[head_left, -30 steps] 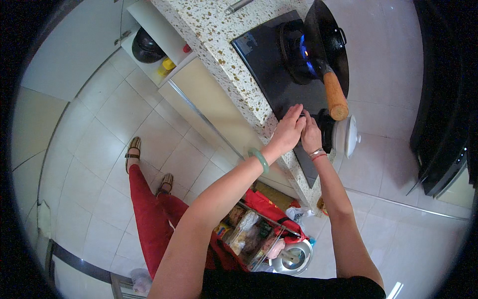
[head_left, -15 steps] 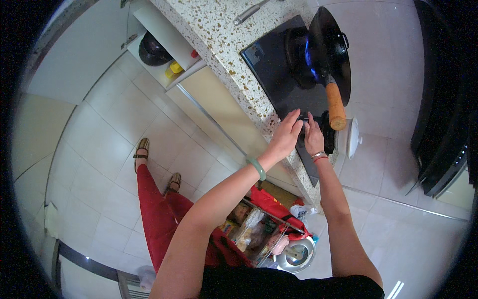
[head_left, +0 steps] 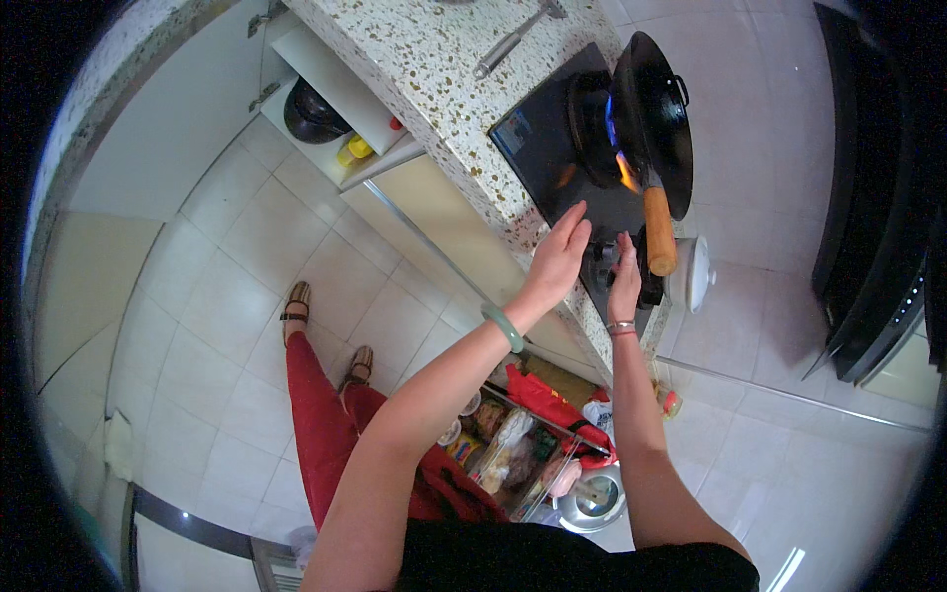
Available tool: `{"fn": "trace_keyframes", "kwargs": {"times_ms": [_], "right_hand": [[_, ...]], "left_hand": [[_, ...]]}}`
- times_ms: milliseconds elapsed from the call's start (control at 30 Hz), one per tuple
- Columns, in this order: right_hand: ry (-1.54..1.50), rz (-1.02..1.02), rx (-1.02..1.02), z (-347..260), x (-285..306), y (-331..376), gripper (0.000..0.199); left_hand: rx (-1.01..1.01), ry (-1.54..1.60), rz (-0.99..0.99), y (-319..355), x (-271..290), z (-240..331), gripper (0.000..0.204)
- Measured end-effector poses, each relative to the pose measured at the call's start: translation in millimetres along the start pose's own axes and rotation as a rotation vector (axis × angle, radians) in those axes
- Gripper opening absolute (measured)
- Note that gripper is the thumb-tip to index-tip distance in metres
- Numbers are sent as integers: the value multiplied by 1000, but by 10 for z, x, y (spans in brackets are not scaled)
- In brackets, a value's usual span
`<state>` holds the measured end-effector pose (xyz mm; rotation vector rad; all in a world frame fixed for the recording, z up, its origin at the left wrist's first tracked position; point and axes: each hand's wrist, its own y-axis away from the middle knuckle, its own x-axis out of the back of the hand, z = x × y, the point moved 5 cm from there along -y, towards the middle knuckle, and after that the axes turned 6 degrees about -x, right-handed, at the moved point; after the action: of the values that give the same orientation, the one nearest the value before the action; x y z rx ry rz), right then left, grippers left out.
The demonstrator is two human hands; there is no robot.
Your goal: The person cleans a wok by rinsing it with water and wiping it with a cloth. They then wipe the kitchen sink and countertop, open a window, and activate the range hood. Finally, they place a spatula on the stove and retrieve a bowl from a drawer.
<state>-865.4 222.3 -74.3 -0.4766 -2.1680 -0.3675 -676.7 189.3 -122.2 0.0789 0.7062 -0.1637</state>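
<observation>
My left hand, with a green bangle at the wrist, hovers by the front edge of the black gas stove. Its fingers are stretched out and it holds nothing. Palm turned inward, my right hand is also open, beside the black stove knobs. A gap separates the two hands; whether the right one touches a knob is hard to tell. Beyond them, a black wok with a wooden handle sits over a lit burner, where blue flame and an orange flare show.
Right of the knobs stands a white lidded pot, partly behind the handle. A metal-handled utensil lies on the speckled counter. Below is an open cabinet holding a dark round pot. A pulled-out basket of packages is near my legs.
My hands have moved apart and away from the knobs, the left one slightly to the left. An orange flare has appeared beside the blue flame. The whole view has shifted slightly.
</observation>
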Motion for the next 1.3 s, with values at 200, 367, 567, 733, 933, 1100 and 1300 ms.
{"fn": "trace_keyframes", "kwargs": {"times_ms": [200,367,567,733,933,1100,1300], "right_hand": [[-1234,-192,-162,-638,-505,354,65],[-1553,-160,-216,-907,-649,513,57],[-1712,-126,-275,-1013,-579,786,58],[-1812,-232,-328,-1092,-484,1160,62],[-1917,-263,-336,-1196,-346,1551,62],[-1908,-271,-326,-1363,-372,1694,52],[-1855,-350,-348,-1757,-632,1553,51]], "left_hand": [[82,224,86,-96,205,290,52],[123,225,53,-69,311,558,58],[197,187,2,116,242,798,62],[263,157,-34,430,113,1044,59],[307,90,-48,811,-54,1337,56],[267,-15,-68,876,-93,1626,56],[226,-45,-32,586,280,1873,56]]}}
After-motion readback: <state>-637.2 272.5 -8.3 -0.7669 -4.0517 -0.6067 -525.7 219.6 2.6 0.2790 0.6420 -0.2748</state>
